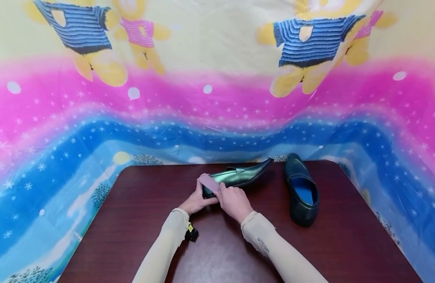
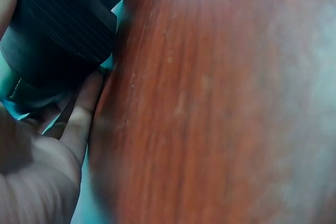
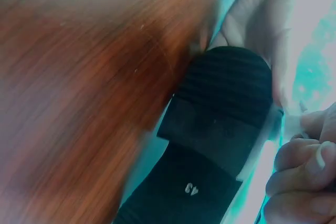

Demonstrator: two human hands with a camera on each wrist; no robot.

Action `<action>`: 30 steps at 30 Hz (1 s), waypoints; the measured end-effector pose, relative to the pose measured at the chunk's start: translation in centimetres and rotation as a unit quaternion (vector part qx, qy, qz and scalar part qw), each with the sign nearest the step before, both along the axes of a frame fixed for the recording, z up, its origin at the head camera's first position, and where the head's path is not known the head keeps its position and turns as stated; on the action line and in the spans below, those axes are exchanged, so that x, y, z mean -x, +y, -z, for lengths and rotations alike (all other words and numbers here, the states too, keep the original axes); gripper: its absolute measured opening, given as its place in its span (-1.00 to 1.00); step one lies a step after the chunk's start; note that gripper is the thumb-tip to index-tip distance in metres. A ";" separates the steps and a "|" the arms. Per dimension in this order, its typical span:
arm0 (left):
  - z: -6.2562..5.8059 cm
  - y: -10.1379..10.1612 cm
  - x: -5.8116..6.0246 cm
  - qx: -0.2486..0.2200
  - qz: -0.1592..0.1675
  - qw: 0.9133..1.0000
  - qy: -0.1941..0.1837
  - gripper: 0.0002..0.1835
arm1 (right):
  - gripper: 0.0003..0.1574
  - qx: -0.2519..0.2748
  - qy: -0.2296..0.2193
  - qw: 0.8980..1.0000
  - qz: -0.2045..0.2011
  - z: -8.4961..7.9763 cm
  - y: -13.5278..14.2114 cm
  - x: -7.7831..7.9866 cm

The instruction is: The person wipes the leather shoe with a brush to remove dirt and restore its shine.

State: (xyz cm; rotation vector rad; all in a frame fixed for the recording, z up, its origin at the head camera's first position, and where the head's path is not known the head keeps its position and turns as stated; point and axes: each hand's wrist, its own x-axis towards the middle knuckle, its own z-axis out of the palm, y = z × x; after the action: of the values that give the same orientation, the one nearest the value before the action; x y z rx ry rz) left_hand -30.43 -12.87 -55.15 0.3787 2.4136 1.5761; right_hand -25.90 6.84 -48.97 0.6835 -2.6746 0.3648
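Note:
A dark green leather loafer [image 1: 235, 177] lies tilted on its side at the far middle of the table, its toe to the right. My left hand [image 1: 195, 202] grips its heel end. In the left wrist view, the fingers curve around the ridged heel [image 2: 58, 30]. The right wrist view shows the sole [image 3: 210, 129], marked 43. With curled fingers, my right hand [image 1: 236, 202] pinches a flat pink piece [image 1: 209, 183] with a rounded end at the shoe's opening. Whether that piece is cloth or an insole, I cannot tell.
The matching loafer [image 1: 302, 192], with a blue insole, stands upright on the right. A small black object with a yellow tag [image 1: 191, 234] is by the left wrist. A patterned curtain [image 1: 217, 106] borders the dark red table [image 1: 146, 220] behind and at the sides.

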 end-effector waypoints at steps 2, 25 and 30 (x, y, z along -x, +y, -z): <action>0.0 0.0 -0.2 0.004 0.003 1.000 -0.006 0.45 | -0.68 -0.006 0.007 1.000 0.005 0.2 -0.5 0.0; 0.4 0.3 0.0 -0.042 0.004 0.999 0.027 0.10 | -0.67 0.062 -0.017 0.994 0.092 -0.7 4.0 1.2; 0.3 0.1 0.1 -0.023 0.001 0.999 0.034 0.14 | -0.69 0.037 0.000 0.999 0.002 0.0 1.9 0.1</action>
State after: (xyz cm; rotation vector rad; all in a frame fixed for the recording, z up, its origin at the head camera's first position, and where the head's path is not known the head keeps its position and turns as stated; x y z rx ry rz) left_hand -30.54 -12.79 -55.50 0.4515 2.4293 1.6458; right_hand -26.04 8.75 -48.96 0.6553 -2.6480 0.4612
